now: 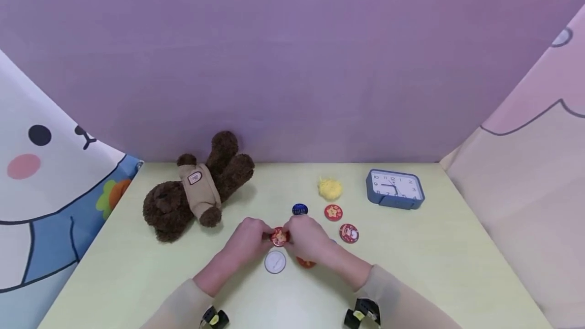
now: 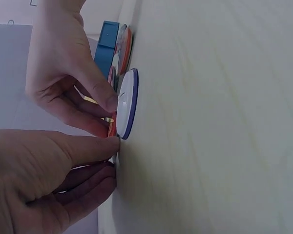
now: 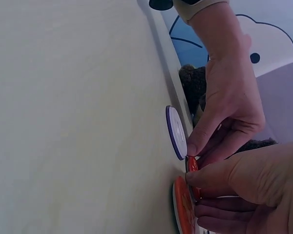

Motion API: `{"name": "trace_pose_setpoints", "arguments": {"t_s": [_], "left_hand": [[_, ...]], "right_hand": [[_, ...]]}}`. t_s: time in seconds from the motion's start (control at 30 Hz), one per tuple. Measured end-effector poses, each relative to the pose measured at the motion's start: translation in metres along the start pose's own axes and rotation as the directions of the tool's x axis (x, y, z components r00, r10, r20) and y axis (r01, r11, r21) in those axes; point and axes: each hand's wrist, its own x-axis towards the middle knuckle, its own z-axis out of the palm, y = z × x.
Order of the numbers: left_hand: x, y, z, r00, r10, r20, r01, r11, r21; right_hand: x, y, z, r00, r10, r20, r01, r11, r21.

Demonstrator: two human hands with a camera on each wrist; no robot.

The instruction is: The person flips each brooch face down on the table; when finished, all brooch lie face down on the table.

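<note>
Between both hands is a small round red badge (image 1: 279, 236) with a picture on its face, close over the table. My left hand (image 1: 249, 240) pinches its left edge between thumb and fingers. On the opposite edge, my right hand (image 1: 308, 237) pinches with thumb and fingertips. In the left wrist view a white disc (image 2: 127, 104) with a blue-purple rim lies just nearer than the fingertips. An orange-red badge (image 3: 184, 207) lies close by the right hand, partly covered by it in the head view. Just beyond the right hand is a dark blue badge (image 1: 299, 209).
Two more red badges, one with a star (image 1: 333, 212) and one with a white figure (image 1: 349, 233), lie to the right. Farther back are a fluffy yellow ball (image 1: 330, 189) and a blue clock (image 1: 395, 189). A brown teddy bear (image 1: 201, 194) lies at back left.
</note>
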Motion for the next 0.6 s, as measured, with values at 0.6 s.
{"name": "trace_pose_setpoints", "arguments": {"t_s": [0.6], "left_hand": [[-0.0064,-0.0046,-0.0019,0.999,0.049,-0.010,-0.049,0.999,-0.019]], "right_hand": [[0.0047,0.0101,-0.0027,0.998,-0.066,0.020,0.064,0.993,0.098]]}}
